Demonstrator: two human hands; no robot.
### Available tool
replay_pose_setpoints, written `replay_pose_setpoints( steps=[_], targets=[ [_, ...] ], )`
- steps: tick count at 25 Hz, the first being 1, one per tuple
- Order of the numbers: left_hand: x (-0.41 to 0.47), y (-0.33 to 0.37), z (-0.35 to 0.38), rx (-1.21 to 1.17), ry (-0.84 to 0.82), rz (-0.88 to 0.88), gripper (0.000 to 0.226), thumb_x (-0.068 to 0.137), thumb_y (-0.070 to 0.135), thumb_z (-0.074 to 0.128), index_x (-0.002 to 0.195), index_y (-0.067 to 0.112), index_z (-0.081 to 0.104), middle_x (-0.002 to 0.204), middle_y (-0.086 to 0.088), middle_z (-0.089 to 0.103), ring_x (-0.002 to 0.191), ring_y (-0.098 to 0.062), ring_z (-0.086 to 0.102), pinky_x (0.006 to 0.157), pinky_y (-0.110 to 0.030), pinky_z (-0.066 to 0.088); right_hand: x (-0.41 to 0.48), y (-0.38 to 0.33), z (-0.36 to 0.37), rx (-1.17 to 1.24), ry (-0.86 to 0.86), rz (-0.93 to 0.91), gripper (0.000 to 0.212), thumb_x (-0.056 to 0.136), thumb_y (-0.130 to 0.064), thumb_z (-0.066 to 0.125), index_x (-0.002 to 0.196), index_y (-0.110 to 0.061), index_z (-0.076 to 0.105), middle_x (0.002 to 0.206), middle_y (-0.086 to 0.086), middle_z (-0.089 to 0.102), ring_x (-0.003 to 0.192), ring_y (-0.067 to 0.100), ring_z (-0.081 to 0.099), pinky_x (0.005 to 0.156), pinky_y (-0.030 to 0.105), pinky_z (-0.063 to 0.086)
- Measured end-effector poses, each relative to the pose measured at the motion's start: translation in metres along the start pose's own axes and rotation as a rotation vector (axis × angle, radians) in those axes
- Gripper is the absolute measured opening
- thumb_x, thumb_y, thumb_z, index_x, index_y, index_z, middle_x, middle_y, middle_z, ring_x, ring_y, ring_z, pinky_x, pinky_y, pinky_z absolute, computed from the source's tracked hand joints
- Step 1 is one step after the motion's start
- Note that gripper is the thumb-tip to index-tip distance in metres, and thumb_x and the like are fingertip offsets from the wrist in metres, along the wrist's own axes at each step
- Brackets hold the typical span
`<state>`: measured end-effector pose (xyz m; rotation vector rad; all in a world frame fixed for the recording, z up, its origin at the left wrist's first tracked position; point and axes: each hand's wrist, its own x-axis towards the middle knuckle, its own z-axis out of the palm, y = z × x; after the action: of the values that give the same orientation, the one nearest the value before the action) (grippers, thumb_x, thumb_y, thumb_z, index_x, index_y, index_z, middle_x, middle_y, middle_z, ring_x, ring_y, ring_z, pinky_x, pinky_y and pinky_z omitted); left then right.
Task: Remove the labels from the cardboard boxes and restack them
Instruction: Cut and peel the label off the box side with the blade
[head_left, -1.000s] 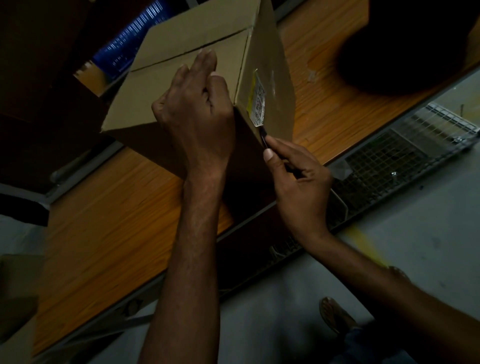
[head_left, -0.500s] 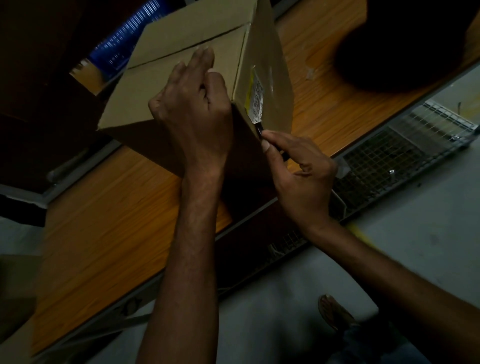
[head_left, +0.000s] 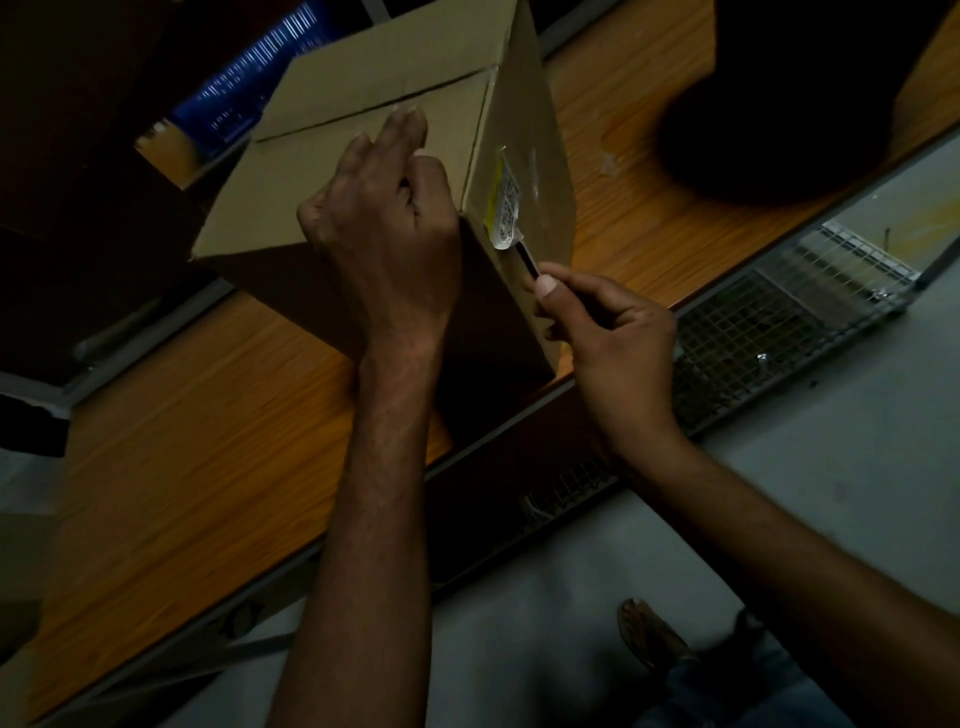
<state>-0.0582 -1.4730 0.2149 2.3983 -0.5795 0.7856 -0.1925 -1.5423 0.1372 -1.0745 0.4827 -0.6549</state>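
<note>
A brown cardboard box (head_left: 363, 119) stands on the wooden table (head_left: 197, 441). My left hand (head_left: 384, 228) lies on its top near the front right corner, fingers curled, steadying it. On the box's right side sits a white and yellow label (head_left: 506, 210), its lower end lifted off the cardboard. My right hand (head_left: 608, 332) is shut on a thin dark blade tool (head_left: 527, 260), whose tip sits just under the label's curled lower edge.
A dark rounded object (head_left: 779, 104) rests on the table at the upper right. Below the table's front edge runs a wire mesh tray (head_left: 753, 332). Grey floor and a sandalled foot (head_left: 649, 634) show at the bottom right. A blue item (head_left: 244, 88) lies behind the box.
My right hand pushed the tool up against the label's lower end, then drew back down a little, leaving the label's bottom edge curled away. My left hand stayed put on the box.
</note>
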Motion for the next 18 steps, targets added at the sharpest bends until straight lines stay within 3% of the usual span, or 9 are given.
replay_pose_setpoints(
  steps=[5, 10, 13, 15, 18],
  targets=[
    [0.000, 0.000, 0.000, -0.001, -0.005, 0.001, 0.050, 0.098, 0.038, 0.034, 0.138, 0.028, 0.063, 0.144, 0.013, 0.059, 0.136, -0.007, 0.049, 0.100, -0.026, 0.021, 0.019, -0.026, -0.034, 0.453, -0.004, 0.565, 0.015, 0.097, -0.010, 0.066, 0.109, -0.006, 0.073, 0.099, 0.006, 0.078, 0.080, 0.007, 0.066, 0.067, 0.016, 0.054],
    [0.001, 0.002, -0.001, -0.015, 0.002, -0.004, 0.058, 0.094, 0.044, 0.028, 0.136, 0.028, 0.064, 0.141, 0.012, 0.062, 0.132, -0.009, 0.054, 0.105, -0.032, 0.025, 0.032, -0.033, -0.052, 0.501, -0.055, 0.706, 0.018, 0.094, -0.014, 0.067, 0.111, -0.010, 0.071, 0.105, 0.004, 0.078, 0.078, 0.008, 0.066, 0.072, 0.021, 0.045],
    [0.000, 0.002, -0.001, -0.008, 0.000, -0.014, 0.056, 0.095, 0.044, 0.029, 0.137, 0.028, 0.064, 0.144, 0.013, 0.060, 0.137, -0.007, 0.049, 0.100, -0.025, 0.019, 0.049, -0.022, -0.063, 0.166, -0.047, 0.532, 0.014, 0.096, -0.020, 0.067, 0.109, -0.016, 0.073, 0.109, -0.001, 0.079, 0.089, 0.009, 0.067, 0.076, 0.025, 0.048],
    [0.000, 0.002, -0.002, -0.006, -0.006, -0.017, 0.054, 0.096, 0.042, 0.031, 0.137, 0.027, 0.064, 0.144, 0.012, 0.059, 0.137, -0.008, 0.048, 0.099, -0.024, 0.017, 0.068, -0.007, -0.074, -0.288, 0.006, 0.233, 0.009, 0.098, -0.025, 0.069, 0.104, -0.023, 0.074, 0.108, -0.005, 0.078, 0.099, 0.009, 0.069, 0.084, 0.030, 0.053],
    [0.000, 0.003, -0.002, -0.005, 0.003, -0.023, 0.051, 0.097, 0.040, 0.034, 0.136, 0.027, 0.065, 0.143, 0.012, 0.060, 0.137, -0.008, 0.049, 0.098, -0.024, 0.018, 0.104, 0.023, -0.092, -0.883, -0.041, -0.178, 0.015, 0.098, -0.033, 0.067, 0.108, -0.028, 0.077, 0.103, -0.009, 0.075, 0.100, 0.011, 0.067, 0.079, 0.032, 0.052]
  ],
)
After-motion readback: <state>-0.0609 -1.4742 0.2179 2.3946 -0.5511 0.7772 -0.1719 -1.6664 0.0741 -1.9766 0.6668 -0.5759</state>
